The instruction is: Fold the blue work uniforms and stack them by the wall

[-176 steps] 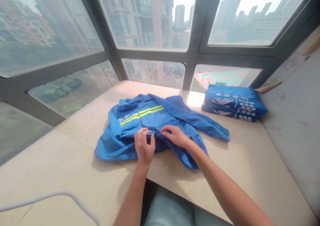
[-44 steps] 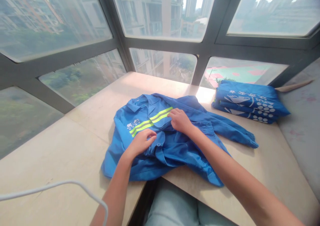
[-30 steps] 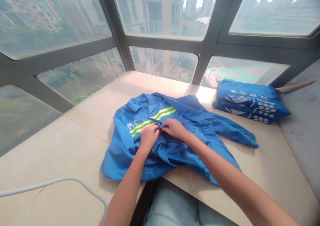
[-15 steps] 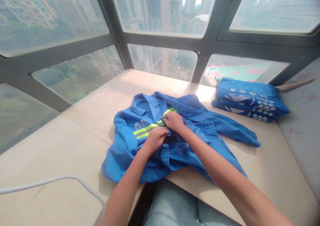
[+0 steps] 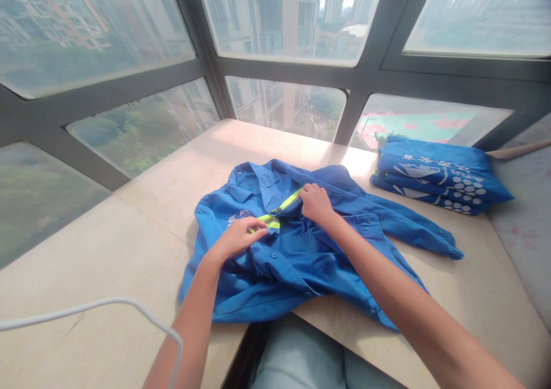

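A blue jacket [image 5: 293,257] with yellow-green reflective stripes lies spread on the pale ledge, collar away from me and front partly open. My right hand [image 5: 316,202] pinches the right front edge of the jacket at its stripe, lifting it a little. Over the left chest, beside the printed logo, my left hand [image 5: 243,237] is at the other end of the stripe, thumb and fingers slightly apart; whether it grips any cloth is unclear. A button shows on the front edge below it.
Folded blue garments [image 5: 439,174] with white print are stacked at the back right of the ledge [image 5: 142,222]. A white cable [image 5: 107,302] curves across the lower left. Framed windows [image 5: 284,108] border the ledge. My legs are below its front edge.
My hands, close together at the jacket's middle before, have moved apart, left hand leftward and right hand slightly right and up. The front edges are spread wider. The view has shifted slightly.
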Tool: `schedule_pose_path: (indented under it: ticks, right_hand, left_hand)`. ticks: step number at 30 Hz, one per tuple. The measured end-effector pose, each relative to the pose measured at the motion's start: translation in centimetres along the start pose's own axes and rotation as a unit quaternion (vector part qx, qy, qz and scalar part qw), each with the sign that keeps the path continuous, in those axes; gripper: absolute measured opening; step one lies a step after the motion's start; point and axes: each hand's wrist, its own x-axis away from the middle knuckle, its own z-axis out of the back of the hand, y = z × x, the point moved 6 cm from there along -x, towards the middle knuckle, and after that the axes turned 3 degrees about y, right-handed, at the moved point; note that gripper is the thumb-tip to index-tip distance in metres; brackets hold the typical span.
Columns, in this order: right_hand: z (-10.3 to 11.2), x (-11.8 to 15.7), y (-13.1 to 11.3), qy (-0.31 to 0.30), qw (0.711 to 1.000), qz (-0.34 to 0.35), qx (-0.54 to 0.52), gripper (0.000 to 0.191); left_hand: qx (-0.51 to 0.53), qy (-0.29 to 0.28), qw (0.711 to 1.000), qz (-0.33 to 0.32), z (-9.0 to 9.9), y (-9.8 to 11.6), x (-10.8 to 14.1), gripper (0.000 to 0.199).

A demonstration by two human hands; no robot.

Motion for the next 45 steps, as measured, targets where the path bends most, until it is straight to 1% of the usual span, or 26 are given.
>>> schedule_pose_path:
  ticks: [2, 3, 4, 5, 6, 9, 11, 13, 15, 17, 18, 20, 22, 24, 27, 31, 33, 35, 36, 38, 40, 42, 43, 44, 45]
  right_hand:
    - [-0.1, 0.1, -3.3, 0.018, 0.994, 0.105, -0.014, 0.031]
    - [-0.4, 0.2, -4.8, 0.016, 0.987, 0.156, -0.021, 0.03]
    - [-0.8, 0.3, -6.1, 0.007, 0.98, 0.197, -0.023, 0.028]
    - [-1.4, 0.4, -7.0, -0.006, 0.975, 0.222, -0.017, 0.026]
    - [-1.9, 0.4, -7.5, -0.019, 0.973, 0.231, -0.007, 0.025]
    - [-3.3, 0.2, -7.4, -0.041, 0.979, 0.197, 0.02, 0.024]
    - [-3.5, -0.2, -6.7, -0.039, 0.986, 0.162, -0.002, 0.025]
    - [-3.2, -0.7, -5.9, -0.032, 0.99, 0.121, -0.058, 0.025]
    - [-2.8, -1.2, -5.3, -0.023, 0.989, 0.077, -0.128, 0.024]
    - [-2.4, -1.5, -4.9, -0.012, 0.98, 0.046, -0.191, 0.022]
    - [-2.2, -1.5, -4.9, -0.003, 0.976, 0.041, -0.213, 0.021]
    - [-1.7, -1.3, -5.2, 0.024, 0.972, 0.055, -0.228, 0.019]
    - [-1.3, -0.8, -5.7, 0.051, 0.972, 0.088, -0.21, 0.019]
    - [-1.1, -0.2, -6.1, 0.057, 0.973, 0.127, -0.185, 0.02]
    - [-1.1, 0.4, -6.2, 0.022, 0.972, 0.163, -0.166, 0.021]
    - [-0.9, 0.2, -5.5, -0.012, 0.979, 0.14, -0.144, 0.023]
    - [-0.7, -0.2, -5.5, -0.013, 0.984, 0.129, -0.121, 0.023]
    - [-0.7, -0.7, -5.8, -0.011, 0.985, 0.131, -0.111, 0.024]
    - [-0.8, -0.9, -6.0, -0.012, 0.984, 0.134, -0.115, 0.024]
    - [-0.9, -1.5, -5.9, -0.018, 0.981, 0.133, -0.14, 0.022]
    - [-0.6, -2.3, -4.8, -0.009, 0.979, 0.102, -0.176, 0.02]
    - [0.3, -3.2, -1.9, 0.037, 0.973, 0.027, -0.228, 0.017]
    - [1.1, -3.5, 0.1, 0.074, 0.961, -0.026, -0.265, 0.017]
    - [2.0, -3.7, 2.5, 0.121, 0.94, -0.084, -0.309, 0.017]
    - [2.9, -3.7, 5.1, 0.171, 0.907, -0.143, -0.357, 0.017]
  left_hand:
    - [-0.043, 0.079, 0.996, 0.03, 0.6, 0.1, -1.2, 0.023]
    - [-0.069, 0.105, 0.992, 0.03, 0.6, 0.2, -1.9, 0.022]
    - [-0.092, 0.116, 0.989, 0.025, 0.3, 0.3, -2.4, 0.021]
    - [-0.111, 0.113, 0.987, 0.021, -0.2, 0.4, -2.9, 0.021]
    - [-0.126, 0.104, 0.986, 0.021, -0.8, 0.4, -3.2, 0.021]
    - [-0.171, 0.085, 0.981, 0.046, -2.2, 0.4, -3.5, 0.019]
    - [-0.193, 0.089, 0.975, 0.06, -2.8, 0.5, -3.4, 0.023]
    - [-0.187, 0.105, 0.974, 0.068, -3.0, 0.6, -3.4, 0.028]
    - [-0.158, 0.121, 0.977, 0.07, -3.0, 0.4, -3.7, 0.025]
    - [-0.13, 0.134, 0.98, 0.074, -2.8, 0.1, -4.2, 0.023]
    - [-0.123, 0.14, 0.979, 0.078, -2.7, -0.1, -4.4, 0.025]
    - [-0.119, 0.158, 0.976, 0.089, -2.3, -0.3, -4.7, 0.028]
    - [-0.119, 0.174, 0.972, 0.102, -2.1, -0.3, -4.8, 0.029]
    - [-0.116, 0.177, 0.972, 0.104, -2.1, -0.2, -4.6, 0.028]
    - [-0.102, 0.161, 0.979, 0.078, -2.5, 0.1, -4.2, 0.027]
    - [-0.073, 0.16, 0.984, -0.004, -2.6, 0.8, -3.7, 0.029]
    - [-0.047, 0.136, 0.988, -0.061, -3.1, 1.6, -3.5, 0.029]
    - [-0.013, 0.095, 0.99, -0.106, -4.0, 2.7, -3.3, 0.03]
    - [0.003, 0.082, 0.99, -0.116, -4.4, 3.2, -3.2, 0.03]
    - [0.021, 0.072, 0.991, -0.107, -4.9, 3.5, -3.1, 0.029]
    - [0.023, 0.063, 0.994, -0.088, -4.8, 3.2, -3.0, 0.029]
    - [0.007, 0.055, 0.996, -0.073, -4.0, 2.2, -2.7, 0.031]
    - [-0.011, 0.062, 0.996, -0.062, -3.2, 1.5, -2.4, 0.032]
    - [-0.037, 0.084, 0.995, -0.045, -2.0, 0.6, -2.0, 0.032]
    - [-0.071, 0.119, 0.99, -0.021, -0.5, -0.5, -1.4, 0.032]
